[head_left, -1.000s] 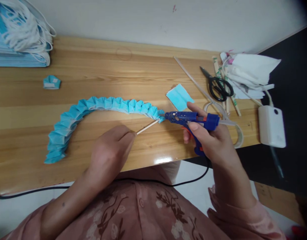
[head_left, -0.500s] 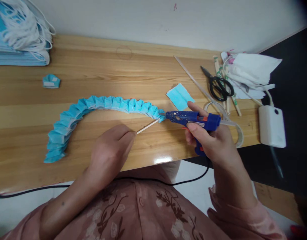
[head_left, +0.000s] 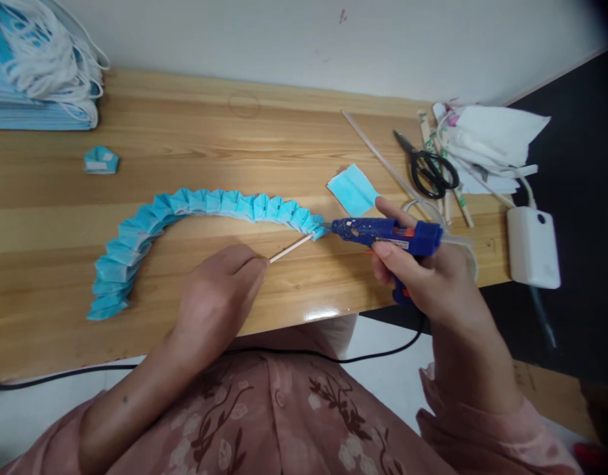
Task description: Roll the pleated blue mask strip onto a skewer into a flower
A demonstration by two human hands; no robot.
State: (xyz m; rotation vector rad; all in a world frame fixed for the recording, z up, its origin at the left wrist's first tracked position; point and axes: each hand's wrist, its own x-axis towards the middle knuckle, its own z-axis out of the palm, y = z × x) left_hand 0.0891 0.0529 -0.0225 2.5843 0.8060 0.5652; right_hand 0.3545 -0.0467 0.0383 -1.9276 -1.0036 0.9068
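My left hand (head_left: 223, 290) is closed on a thin pale stick (head_left: 291, 249), whose far tip touches the right end of a curved chain of folded blue pieces (head_left: 214, 202). The chain lies in an arc on the wooden table. In my right hand (head_left: 432, 274) is a blue hot glue gun (head_left: 383, 234), its nozzle pointing left at the same end of the chain. Just behind the gun lies a flat blue square (head_left: 353, 190). One loose folded blue piece (head_left: 101, 160) rests apart at the left.
A stack of blue face masks (head_left: 41, 99) with white loops stands at the back left. Black-handled scissors (head_left: 432, 173), wrapped chopsticks (head_left: 452, 194), a clear glue stick (head_left: 373, 148) and a white power adapter (head_left: 533, 247) lie at the right. A black cord (head_left: 294, 355) hangs along the front edge.
My right hand and the glue gun have shifted slightly right, the nozzle drawing back a little from the chain's end. My left hand stays almost still with the stick.
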